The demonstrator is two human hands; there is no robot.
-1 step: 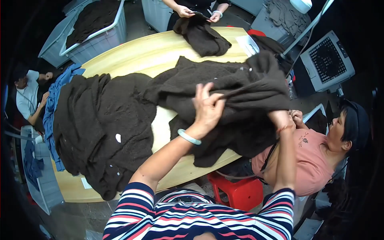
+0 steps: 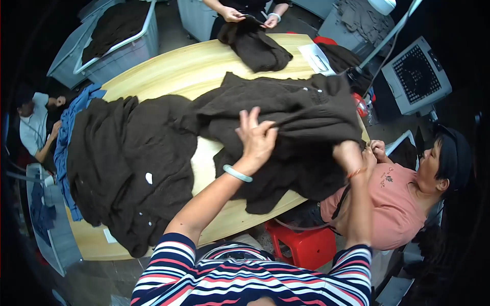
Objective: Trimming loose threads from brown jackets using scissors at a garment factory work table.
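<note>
A dark brown knitted garment (image 2: 291,109) with small white spots lies spread on the light wooden table (image 2: 173,66). My left hand (image 2: 256,136), a pale bangle on its wrist, rests on the cloth with its fingers spread. At the garment's right-hand near edge, my right hand (image 2: 349,157) is curled round the fabric, its fingertips partly hidden. Folds run across the cloth between the two hands. To the left lies a heap of similar dark brown garments (image 2: 127,153).
A co-worker in a pink shirt (image 2: 393,204) sits close at the right, beside a red stool (image 2: 301,245). Across the table a person handles another dark garment (image 2: 260,51). Blue cloth (image 2: 69,148) hangs at the left edge. A lamp arm (image 2: 390,38) stands at the far right.
The garment's raised right-hand part has come down flatter. My right hand has moved a little left and more of it shows. My left hand has shifted slightly left.
</note>
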